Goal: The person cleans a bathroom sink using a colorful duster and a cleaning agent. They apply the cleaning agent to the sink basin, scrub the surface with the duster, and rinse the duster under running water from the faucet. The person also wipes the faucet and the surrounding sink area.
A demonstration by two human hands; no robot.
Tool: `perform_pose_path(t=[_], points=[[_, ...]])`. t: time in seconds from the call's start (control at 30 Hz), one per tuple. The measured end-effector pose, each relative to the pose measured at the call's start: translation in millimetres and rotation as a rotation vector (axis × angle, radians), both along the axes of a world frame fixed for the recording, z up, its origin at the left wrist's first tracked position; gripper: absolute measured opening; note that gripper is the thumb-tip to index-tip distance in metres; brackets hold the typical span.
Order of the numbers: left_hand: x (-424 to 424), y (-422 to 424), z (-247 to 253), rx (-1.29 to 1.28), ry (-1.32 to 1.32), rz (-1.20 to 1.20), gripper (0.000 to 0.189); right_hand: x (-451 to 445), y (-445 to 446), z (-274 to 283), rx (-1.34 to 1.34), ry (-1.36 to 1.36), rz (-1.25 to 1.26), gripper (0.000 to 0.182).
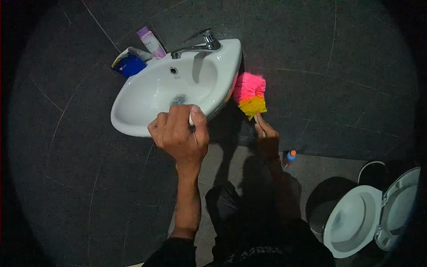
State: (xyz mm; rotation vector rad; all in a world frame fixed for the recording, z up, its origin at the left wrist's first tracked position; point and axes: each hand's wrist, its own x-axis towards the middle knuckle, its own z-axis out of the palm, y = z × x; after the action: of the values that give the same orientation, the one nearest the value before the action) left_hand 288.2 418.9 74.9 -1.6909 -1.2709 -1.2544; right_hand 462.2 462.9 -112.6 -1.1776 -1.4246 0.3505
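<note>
In front of me a white ceramic washbasin point(133, 100) is fixed to the dark wall, with a chrome tap point(200, 46) at its back. My left hand point(180, 131) is curled, knuckles up, in line with the basin's front rim. A bit of white shows between thumb and forefinger; whether this is the rim behind or something held is unclear. Lower and to the right, my right hand point(267, 131) grips the pale handle of a brush point(252, 93) with pink and yellow bristles. Its bristles are beside the basin's right side, close to the wall.
A purple-and-white bottle point(151, 42) and an open blue pouch point(130, 65) stand on the basin's back left edge. On the floor point(317, 163) is a small blue bottle point(291, 158) with an orange cap. A toilet point(353, 220) with its lid raised occupies the lower right.
</note>
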Motion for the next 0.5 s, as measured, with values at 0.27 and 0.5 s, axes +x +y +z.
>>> perform_pose_path(t=[0.27,0.5], points=[[2,-2,5,0.025,-0.026,-0.032,0.017,9,-8,-33,-0.013,-0.047,0.000,0.037],[2,1,0,0.051,-0.030,-0.017,0.016,1,8,38,-0.007,0.030,0.050,0.037]])
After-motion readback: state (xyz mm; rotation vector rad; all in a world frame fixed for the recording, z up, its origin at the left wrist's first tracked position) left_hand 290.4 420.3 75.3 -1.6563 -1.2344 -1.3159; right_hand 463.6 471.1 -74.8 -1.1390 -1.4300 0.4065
